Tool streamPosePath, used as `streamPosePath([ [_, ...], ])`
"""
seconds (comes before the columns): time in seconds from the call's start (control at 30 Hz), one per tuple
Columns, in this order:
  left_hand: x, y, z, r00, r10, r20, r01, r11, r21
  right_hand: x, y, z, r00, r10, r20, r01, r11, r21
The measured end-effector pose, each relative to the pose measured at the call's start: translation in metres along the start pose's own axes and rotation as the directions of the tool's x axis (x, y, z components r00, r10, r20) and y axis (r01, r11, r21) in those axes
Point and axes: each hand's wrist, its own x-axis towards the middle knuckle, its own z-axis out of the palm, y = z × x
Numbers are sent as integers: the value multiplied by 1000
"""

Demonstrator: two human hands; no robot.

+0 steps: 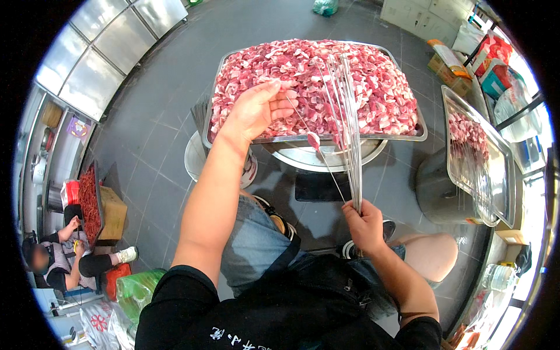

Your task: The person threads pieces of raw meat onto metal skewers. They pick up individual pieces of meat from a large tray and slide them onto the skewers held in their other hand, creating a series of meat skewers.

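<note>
A metal tray heaped with cut raw meat lies before me. My left hand is over the near left part of the heap, palm turned up and fingers slightly curled; whether it grips a piece of meat by the thumb is unclear. My right hand, below the tray's near edge, is closed on a bundle of thin metal skewers that point away over the meat. One skewer slants apart from the bundle towards my left hand, with a piece of meat on it.
Under the heap stands a round metal basin; a white bucket with more skewers is at its left. At right, a tray of skewered meat rests on a large metal pot. A person sits far left by a tray of red meat.
</note>
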Motion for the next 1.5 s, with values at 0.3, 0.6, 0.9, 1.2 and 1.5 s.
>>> streamPosePath([
  [0.3, 7, -22, 8, 996, 48, -69, -52, 997, -53, 0, 0, 1, 999, -30, -27, 29, 999, -36],
  [0.6, 6, -50, 32, 983, 117, -139, -142, 972, -188, -4, -5, 4, 998, -8, -61, 7, 1000, -26],
  [0.9, -16, -92, 81, 999, 35, -27, -37, 995, -95, -5, -3, 6, 989, -52, -137, 52, 999, 1],
  [1.2, 11, -4, -3, 896, 444, 20, 101, -247, 964, 4, -15, -6, 986, 130, -109, -90, 947, 309],
  [1.5, 22, -26, 6, 992, 93, 80, -69, -122, 990, 8, -1, -6, 990, 107, -87, -88, 975, 203],
])
